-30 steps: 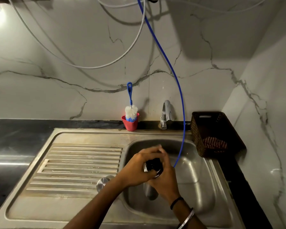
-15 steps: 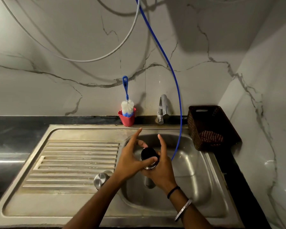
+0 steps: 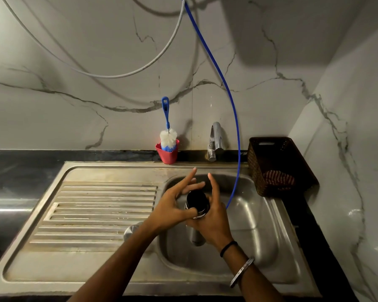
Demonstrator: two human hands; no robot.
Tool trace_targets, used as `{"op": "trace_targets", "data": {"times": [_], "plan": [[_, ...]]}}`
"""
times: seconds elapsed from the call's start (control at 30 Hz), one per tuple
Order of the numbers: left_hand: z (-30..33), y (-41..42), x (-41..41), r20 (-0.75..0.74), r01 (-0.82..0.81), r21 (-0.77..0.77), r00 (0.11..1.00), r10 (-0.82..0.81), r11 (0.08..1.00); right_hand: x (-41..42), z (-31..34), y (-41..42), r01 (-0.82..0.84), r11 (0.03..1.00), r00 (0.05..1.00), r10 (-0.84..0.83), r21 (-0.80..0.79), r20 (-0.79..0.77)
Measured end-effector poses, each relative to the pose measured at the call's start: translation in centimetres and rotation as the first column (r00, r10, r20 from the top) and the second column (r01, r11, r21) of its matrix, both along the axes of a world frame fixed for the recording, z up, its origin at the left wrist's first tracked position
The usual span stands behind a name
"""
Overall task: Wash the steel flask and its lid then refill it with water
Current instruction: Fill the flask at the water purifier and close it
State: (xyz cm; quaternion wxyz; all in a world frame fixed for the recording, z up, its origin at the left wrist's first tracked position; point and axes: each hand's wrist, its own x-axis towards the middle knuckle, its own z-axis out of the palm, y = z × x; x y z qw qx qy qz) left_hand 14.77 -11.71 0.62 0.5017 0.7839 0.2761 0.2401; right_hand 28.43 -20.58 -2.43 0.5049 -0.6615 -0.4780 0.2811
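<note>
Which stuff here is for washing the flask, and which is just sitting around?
For the job: steel flask, its black lid, left hand, right hand, tap, sink, bottle brush.

Just lying about: brown basket, striped cloth, red cup.

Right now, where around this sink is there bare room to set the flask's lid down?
The ribbed drainboard left of the basin is bare apart from a round steel piece at its near right edge. It is crowded over the basin: both hands hold the flask, with the blue hose beside them. The basket fills the right counter.
</note>
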Motion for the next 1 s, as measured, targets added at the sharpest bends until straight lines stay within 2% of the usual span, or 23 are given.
{"op": "trace_targets", "data": {"times": [0.07,0.2,0.27,0.37,0.4,0.53,0.57,0.67,0.73,0.77,0.9,0.97,1.0], "plan": [[-0.3,-0.4,0.4,-0.011,-0.008,0.043,1.0,0.008,0.999,0.0,-0.1,0.0,0.001,1.0,1.0,-0.001,-0.008,-0.005],[-0.4,-1.1,1.0,0.017,-0.302,0.138,0.953,0.302,0.943,0.2,-0.2,0.1,0.003,1.0,1.0,-0.003,-0.018,-0.01],[-0.3,-0.8,0.8,0.035,-0.246,0.073,0.969,0.244,0.967,0.3,-0.1,0.1,0.006,1.0,1.0,-0.006,-0.014,-0.019],[-0.1,-0.1,0.3,0.016,-0.053,0.005,0.998,0.053,0.999,0.4,-0.1,0.2,0.015,1.0,1.0,-0.015,-0.005,-0.014],[-0.1,-0.1,0.4,0.014,-0.049,0.0,0.999,0.049,0.999,0.4,-0.1,0.2,0.014,1.0,1.0,-0.014,-0.01,-0.013],[0.1,-0.7,1.1,0.0,-0.274,0.053,0.962,0.274,0.96,0.2,0.1,0.2,-0.002,1.0,1.0,0.002,-0.021,-0.009],[0.1,-0.5,1.1,0.008,-0.264,0.059,0.965,0.264,0.963,0.2,0.2,0.2,-0.003,1.0,1.0,0.003,-0.019,-0.004],[0.4,0.3,0.8,-0.059,-0.032,0.183,0.997,0.043,0.983,0.2,0.3,0.3,0.009,1.0,1.0,-0.009,-0.005,0.003],[0.4,0.8,0.7,-0.083,0.037,0.221,0.996,-0.019,0.975,0.3,0.2,0.2,0.025,1.0,1.0,-0.024,0.005,-0.018],[0.2,0.7,0.7,-0.082,0.014,0.211,0.997,0.003,0.977,0.4,0.1,0.2,0.025,1.0,0.999,-0.025,0.005,-0.03],[0.1,-0.6,1.1,-0.073,-0.259,0.264,0.955,0.287,0.929,0.1,0.2,0.5,0.004,1.0,1.0,-0.005,-0.024,-0.029],[0.4,-0.7,1.1,-0.03,-0.28,0.25,0.954,0.297,0.927,0.1,0.3,0.6,0.004,1.0,1.0,-0.005,-0.026,-0.022],[0.7,-0.5,0.9,-0.024,-0.241,0.223,0.967,0.253,0.945,0.1,0.3,0.6,0.004,1.0,1.0,-0.005,-0.025,-0.024]]}}
